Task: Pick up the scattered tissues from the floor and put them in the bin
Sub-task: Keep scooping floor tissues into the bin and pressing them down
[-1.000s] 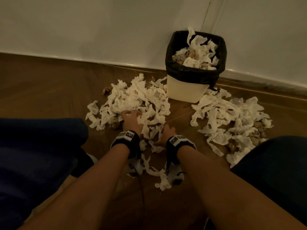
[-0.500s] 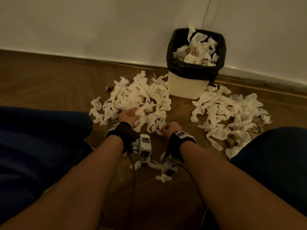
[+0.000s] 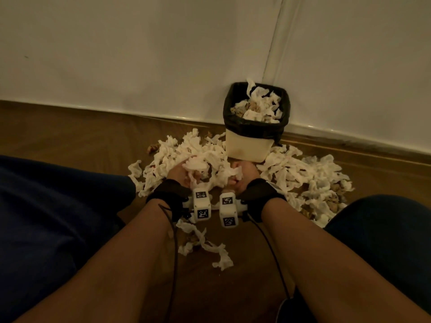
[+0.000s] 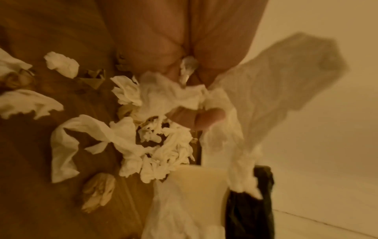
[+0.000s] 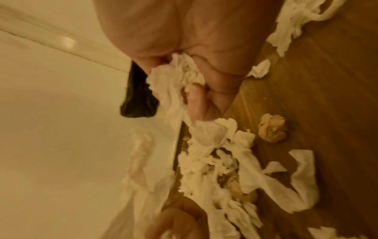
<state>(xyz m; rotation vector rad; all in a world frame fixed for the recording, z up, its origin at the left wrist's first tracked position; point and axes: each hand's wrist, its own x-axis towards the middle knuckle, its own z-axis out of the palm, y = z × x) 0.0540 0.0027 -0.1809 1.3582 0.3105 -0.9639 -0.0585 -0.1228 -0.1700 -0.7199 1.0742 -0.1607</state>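
1. Here, both hands have a load: the left hand [image 3: 184, 173] curls its fingers around a wad of crumpled white tissue [image 3: 195, 164], and the right hand [image 3: 242, 178] is closed on a smaller white tissue wad [image 3: 234, 171]; the right wrist view shows its fingers [image 5: 196, 103] clamped over the paper.
2. The target, a cream plastic bin with a black liner [image 3: 249, 145], stands against the white wall [image 3: 140, 54], just beyond the hands and already heaped with tissue.
3. The step in hand looks like lifting these handfuls to the bin. It would go best by squeezing each wad tight first, since loose tails hang from both grips [image 4: 241, 161] and could drop off on the way.
4. Because the bin is nearly full, the load should probably be pressed down into the liner, not dropped on top, or pieces may slide back over the rim.
5. Much remains on the brown wooden floor [image 3: 70, 136]: a pile left of the bin [image 3: 168, 155], a wider spread to the right [image 3: 310, 178], and a loose strand near the forearms [image 3: 210, 248].
6. Hard to make out: both wrist views are smeared by motion, so the left hand's fingertips are mostly buried in paper. Brownish crumpled lumps [image 5: 272, 127] lie among the white; whether they are tissue cannot be told.
7. The bin's depth under the heap is hidden, and dark-clothed knees [image 3: 46, 206] cover the floor at both sides.
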